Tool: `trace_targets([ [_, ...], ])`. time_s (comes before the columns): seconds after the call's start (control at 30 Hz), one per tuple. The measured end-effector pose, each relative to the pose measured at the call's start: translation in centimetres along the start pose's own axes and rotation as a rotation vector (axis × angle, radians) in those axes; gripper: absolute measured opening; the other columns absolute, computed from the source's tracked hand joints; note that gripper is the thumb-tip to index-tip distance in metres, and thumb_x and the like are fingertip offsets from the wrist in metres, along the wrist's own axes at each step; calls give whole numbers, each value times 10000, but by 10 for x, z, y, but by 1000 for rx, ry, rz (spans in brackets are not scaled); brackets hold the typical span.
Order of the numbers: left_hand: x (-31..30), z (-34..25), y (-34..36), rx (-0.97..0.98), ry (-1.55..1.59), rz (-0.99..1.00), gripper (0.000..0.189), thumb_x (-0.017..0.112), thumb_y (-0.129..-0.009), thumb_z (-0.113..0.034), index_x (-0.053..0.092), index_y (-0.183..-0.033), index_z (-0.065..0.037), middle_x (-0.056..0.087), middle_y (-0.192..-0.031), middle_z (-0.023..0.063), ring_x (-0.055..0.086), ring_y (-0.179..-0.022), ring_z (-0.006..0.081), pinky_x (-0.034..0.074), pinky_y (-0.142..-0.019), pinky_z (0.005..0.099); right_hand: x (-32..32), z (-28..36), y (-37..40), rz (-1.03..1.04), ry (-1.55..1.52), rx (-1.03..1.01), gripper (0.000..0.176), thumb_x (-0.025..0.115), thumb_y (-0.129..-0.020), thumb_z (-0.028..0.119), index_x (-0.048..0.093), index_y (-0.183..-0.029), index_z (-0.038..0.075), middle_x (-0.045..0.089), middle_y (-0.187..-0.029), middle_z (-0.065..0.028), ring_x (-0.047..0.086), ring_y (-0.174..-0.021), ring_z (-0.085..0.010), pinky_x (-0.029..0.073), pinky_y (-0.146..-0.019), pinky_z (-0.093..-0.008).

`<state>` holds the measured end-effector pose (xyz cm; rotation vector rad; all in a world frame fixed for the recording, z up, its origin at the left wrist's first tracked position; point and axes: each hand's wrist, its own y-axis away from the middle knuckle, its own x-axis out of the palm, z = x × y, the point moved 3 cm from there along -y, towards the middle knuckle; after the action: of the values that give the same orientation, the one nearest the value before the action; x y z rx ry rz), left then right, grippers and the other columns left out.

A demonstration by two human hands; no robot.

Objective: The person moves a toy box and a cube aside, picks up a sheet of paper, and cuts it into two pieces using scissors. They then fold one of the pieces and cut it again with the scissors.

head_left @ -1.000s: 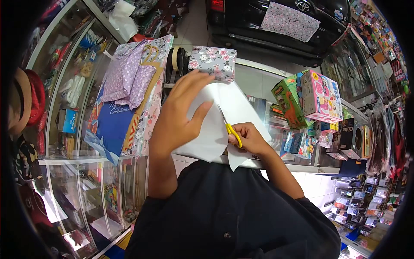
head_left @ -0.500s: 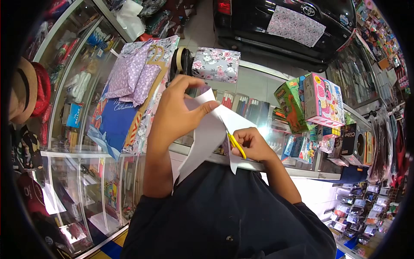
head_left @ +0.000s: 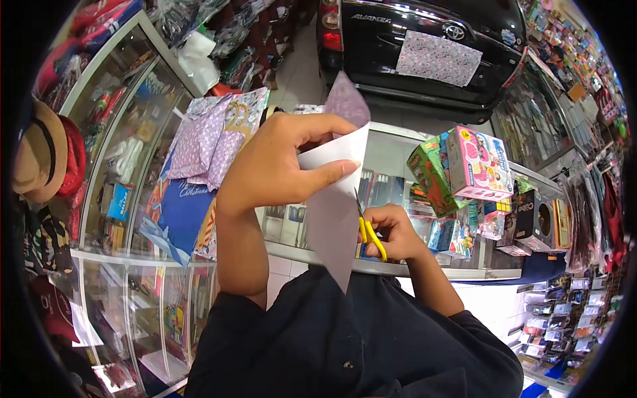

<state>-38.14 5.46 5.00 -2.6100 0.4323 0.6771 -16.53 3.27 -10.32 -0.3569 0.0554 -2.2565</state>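
My left hand pinches a folded sheet of paper, white on one side, with a purple patterned face showing at its top. The sheet hangs down in front of my dark shirt. On its right, my right hand has its fingers in the yellow handles of a pair of scissors. The blades point up beside the paper's right edge. Behind my left hand, most of the floral wrapped box is hidden.
Purple patterned packages and a blue gift bag lie on the glass counter at the left. Toy boxes stand at the right. Beyond the counter is a black car. Hats are at the far left.
My left hand has turned and shifted right with the paper, whose purple face now shows at the top. The scissors have moved slightly right and down, and the blades now show beside the paper.
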Motion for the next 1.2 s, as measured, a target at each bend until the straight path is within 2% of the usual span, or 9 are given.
trace_targets([
  [0.1,0,-3,-17,-23,42,160,330,790,-877,-88,721,-1181,20,767,-932,68,664,-848,62,510,-751,238,4,7,3,-25,1,-55,250,888,-823,119,679,-920,21,575,-706,50,492,-635,-23,386,-601,-230],
  [0.53,5,-5,-48,163,64,294,445,783,-853,-105,705,-1271,24,784,-1004,130,689,-870,103,538,-784,276,3,6,15,-196,59,-140,235,873,-852,117,688,-955,16,529,-691,61,447,-617,-29,376,-595,-230],
  [0.6,4,-2,-49,293,-25,218,433,778,-859,-119,711,-1266,12,780,-1015,147,708,-884,126,548,-795,290,1,7,12,-211,100,-142,224,869,-854,113,685,-942,19,530,-689,61,452,-618,-28,381,-601,-228],
  [0.8,-6,9,-46,282,-138,95,449,778,-852,-124,711,-1278,2,773,-1095,203,766,-925,228,565,-829,315,-7,12,0,-216,129,-63,207,862,-848,106,681,-906,24,533,-687,62,448,-612,-26,387,-610,-229],
  [0.87,-12,8,-43,280,-152,54,453,780,-853,-129,710,-1282,-1,768,-1114,210,768,-936,253,565,-840,321,-15,14,-7,-220,140,8,398,936,-770,300,679,-872,15,665,-774,-2,584,-690,-77,436,-639,-245],
  [0.93,-17,8,-40,281,-172,9,457,783,-854,-133,710,-1286,-4,763,-1132,217,771,-947,279,566,-852,326,-19,25,-17,-202,187,14,393,938,-757,293,679,-855,14,662,-762,-3,583,-682,-79,434,-634,-244],
  [1.0,-24,9,-36,295,-146,-76,432,782,-858,-169,720,-1258,-20,746,-1040,251,732,-918,423,582,-794,398,-23,36,-30,-129,311,38,384,933,-758,288,677,-841,15,647,-734,-1,575,-665,-83,428,-624,-245],
  [1.13,-41,14,-28,294,-132,-235,432,784,-858,-128,716,-1272,-25,737,-1084,258,734,-904,420,573,-784,395,-24,60,-63,28,337,-70,207,862,-834,136,685,-840,28,499,-628,81,422,-586,-18,326,-536,-227],
  [1.2,-50,9,-23,256,-150,-262,422,781,-860,-108,718,-1269,-24,743,-1086,247,741,-901,404,567,-782,376,-24,76,-78,61,385,-84,198,854,-838,135,688,-833,28,506,-618,81,427,-588,-11,324,-530,-227],
])
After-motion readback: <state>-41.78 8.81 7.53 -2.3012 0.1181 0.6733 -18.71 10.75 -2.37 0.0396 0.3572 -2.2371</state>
